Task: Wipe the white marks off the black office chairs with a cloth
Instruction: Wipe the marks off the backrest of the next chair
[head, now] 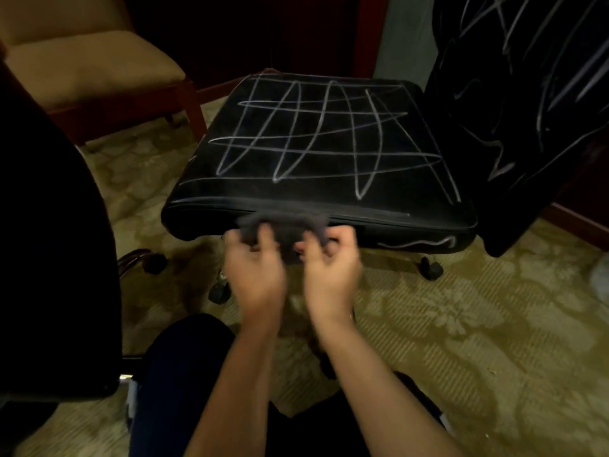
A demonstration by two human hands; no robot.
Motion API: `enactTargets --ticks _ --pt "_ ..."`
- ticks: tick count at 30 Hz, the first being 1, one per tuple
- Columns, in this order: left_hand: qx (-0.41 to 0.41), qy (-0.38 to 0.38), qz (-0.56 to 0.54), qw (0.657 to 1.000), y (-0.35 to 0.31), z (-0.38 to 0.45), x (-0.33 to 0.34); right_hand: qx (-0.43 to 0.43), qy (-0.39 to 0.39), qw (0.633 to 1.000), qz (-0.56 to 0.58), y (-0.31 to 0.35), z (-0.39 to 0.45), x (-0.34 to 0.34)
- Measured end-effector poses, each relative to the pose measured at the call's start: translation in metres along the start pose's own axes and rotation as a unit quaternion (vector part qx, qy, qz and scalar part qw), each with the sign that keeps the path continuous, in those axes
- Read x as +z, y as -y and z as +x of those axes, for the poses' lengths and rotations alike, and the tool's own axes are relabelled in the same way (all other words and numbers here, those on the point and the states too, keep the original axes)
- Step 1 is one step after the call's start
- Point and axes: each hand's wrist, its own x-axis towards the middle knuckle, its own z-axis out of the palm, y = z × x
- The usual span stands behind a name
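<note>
My left hand [255, 268] and my right hand [331, 267] sit side by side, both with fingers curled into the one dark cloth [283, 230], bunching it between them (the motion blur hides exactly how each finger lies). The cloth is up at twelve o'clock from my knuckles, touching the front edge of the black seat [316, 143]. That seat spreads away from me toward twelve, its long axis running nine to three, so the scribbles lie straight ahead and neither hand is clearly closer; I judge that either could lead the first stroke.

Counting from nine round to three: one dark chair back [49, 258] close at nine, unmarked as far as I can see; one tan upholstered chair [89, 64] at ten; one marked seat at twelve, covered in crossing white lines [329, 133]; one marked backrest [527, 94] at two. One short white squiggle [418, 243] also runs along the seat's front edge, at three of my right hand.
</note>
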Motion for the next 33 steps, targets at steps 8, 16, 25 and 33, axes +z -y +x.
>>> enactTargets --ticks 8,16,25,33 --pt "0.057 0.022 0.053 0.997 -0.017 -0.035 0.027 0.006 -0.048 0.999 -0.02 -0.001 0.013 -0.037" --pt "0.085 0.08 0.072 0.991 -0.016 -0.05 0.038 -0.021 -0.152 0.986 -0.06 -0.004 0.018 -0.049" --pt "0.046 0.014 0.079 0.996 -0.015 -0.019 0.022 0.007 -0.029 0.999 -0.012 0.002 0.003 -0.027" --pt "0.077 0.16 0.03 0.984 -0.017 -0.095 0.058 -0.036 -0.229 0.971 -0.062 -0.001 0.011 -0.1"
